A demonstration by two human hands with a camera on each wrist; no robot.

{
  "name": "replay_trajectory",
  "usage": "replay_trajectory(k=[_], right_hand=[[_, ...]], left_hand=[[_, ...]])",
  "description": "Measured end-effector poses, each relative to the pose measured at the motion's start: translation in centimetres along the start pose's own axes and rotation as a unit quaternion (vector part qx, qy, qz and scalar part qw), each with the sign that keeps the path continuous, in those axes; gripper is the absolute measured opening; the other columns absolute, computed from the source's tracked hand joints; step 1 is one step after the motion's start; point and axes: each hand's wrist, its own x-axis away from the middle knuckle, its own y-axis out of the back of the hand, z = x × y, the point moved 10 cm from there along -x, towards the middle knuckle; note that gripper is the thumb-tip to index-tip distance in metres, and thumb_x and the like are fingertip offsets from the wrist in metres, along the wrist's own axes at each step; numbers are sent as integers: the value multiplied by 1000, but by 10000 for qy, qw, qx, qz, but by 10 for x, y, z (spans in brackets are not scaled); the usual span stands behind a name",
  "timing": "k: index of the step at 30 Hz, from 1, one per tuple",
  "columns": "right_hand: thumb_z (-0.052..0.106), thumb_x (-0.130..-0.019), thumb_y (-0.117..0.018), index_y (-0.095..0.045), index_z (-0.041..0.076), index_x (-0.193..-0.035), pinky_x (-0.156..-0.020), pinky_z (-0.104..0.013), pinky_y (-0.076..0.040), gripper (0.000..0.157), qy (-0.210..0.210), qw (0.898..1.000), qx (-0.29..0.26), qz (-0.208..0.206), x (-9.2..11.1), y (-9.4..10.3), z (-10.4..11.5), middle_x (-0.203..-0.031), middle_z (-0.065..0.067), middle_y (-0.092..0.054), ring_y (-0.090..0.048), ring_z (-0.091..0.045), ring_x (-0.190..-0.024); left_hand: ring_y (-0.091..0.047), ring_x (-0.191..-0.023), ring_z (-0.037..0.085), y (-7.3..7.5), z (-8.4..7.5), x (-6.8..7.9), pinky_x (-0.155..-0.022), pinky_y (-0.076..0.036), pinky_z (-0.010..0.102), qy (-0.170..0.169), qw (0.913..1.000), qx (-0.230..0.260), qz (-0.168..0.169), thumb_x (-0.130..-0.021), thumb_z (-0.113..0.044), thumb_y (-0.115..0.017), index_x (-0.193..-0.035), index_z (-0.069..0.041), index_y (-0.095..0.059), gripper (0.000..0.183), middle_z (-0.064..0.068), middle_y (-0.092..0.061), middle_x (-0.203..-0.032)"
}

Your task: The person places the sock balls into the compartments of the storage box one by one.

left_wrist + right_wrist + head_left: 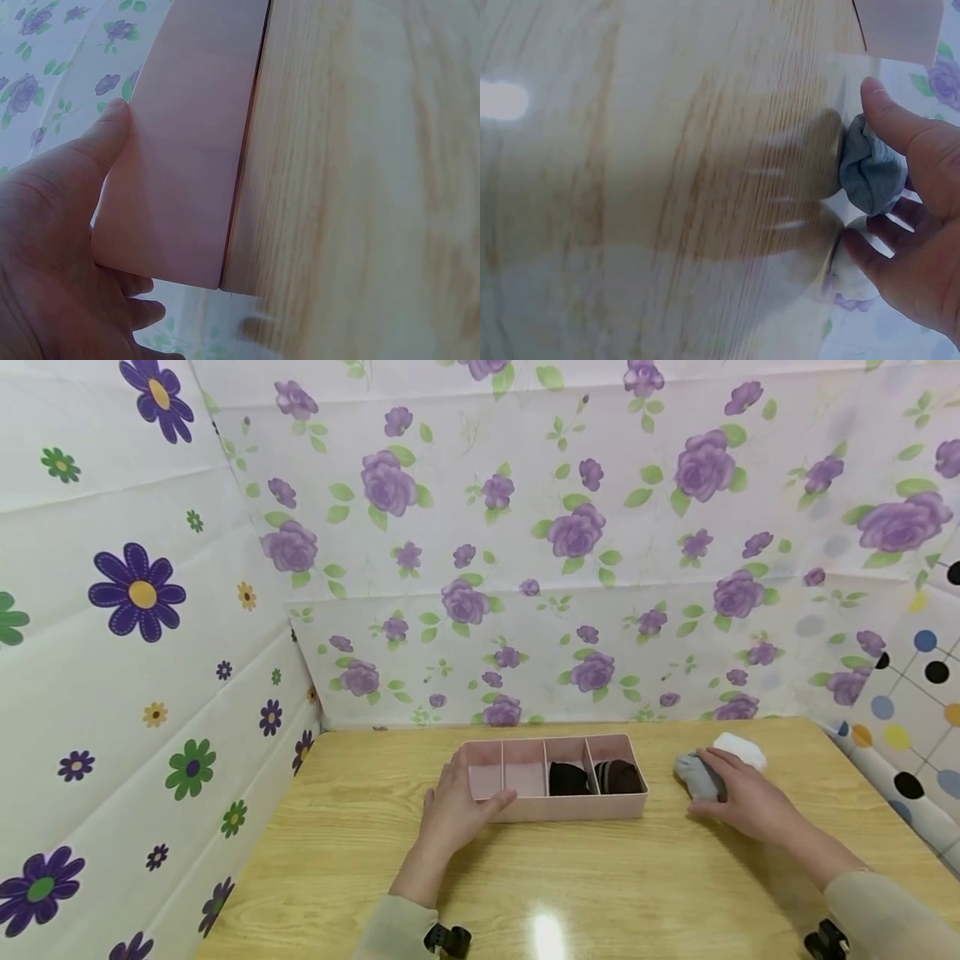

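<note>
A pink divided box (558, 810) stands on the table, with a black rolled sock (567, 779) in its third compartment from the left and a dark brown striped rolled sock (619, 777) in the rightmost. My left hand (453, 802) holds the box's left end, thumb at the front rim and fingers round the side; in the left wrist view the thumb (112, 131) touches the pink wall. To the right of the box, my right hand (746, 797) grips a grey rolled sock (696, 777) between thumb and fingers. Behind that hand lies a white rolled bundle (741, 748), partly hidden.
The wooden table (360, 827) ends at a flower-printed cloth wall (480, 635) behind the box. More patterned cloth hangs at the left (150, 693) and right sides.
</note>
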Motion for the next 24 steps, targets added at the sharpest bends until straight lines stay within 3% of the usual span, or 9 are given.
replay_trajectory(k=[8,15,24], right_hand=[[45,-89,-94,-46,-5,-162,-93,-77,-52,101,-40,10000,76,7,3,-1,-3,-159,-41,-40,-51,-67,-133],[46,-88,-94,-44,-4,-164,-95,-77,-50,103,-5,9997,-30,234,5,-4,-2,-163,-43,-34,-47,-69,-136],[44,-88,-95,-49,-2,-161,-87,-71,-55,97,52,9998,169,99,7,-2,-4,-155,-44,-46,-58,-64,-125]], left_hand=[[-26,-163,49,0,-1,0,-123,-19,82,15,10000,-18,-27,-95,-74,-74,-177,-5,-18,121,20,-26,-180],[-25,-164,49,-1,1,0,-124,-20,80,111,9999,-64,-4,-94,-76,-73,-177,-5,-17,122,22,-25,-180],[-27,-163,49,0,-1,0,-123,-20,80,89,9999,-57,-58,-95,-71,-76,-177,-5,-18,119,21,-26,-179]])
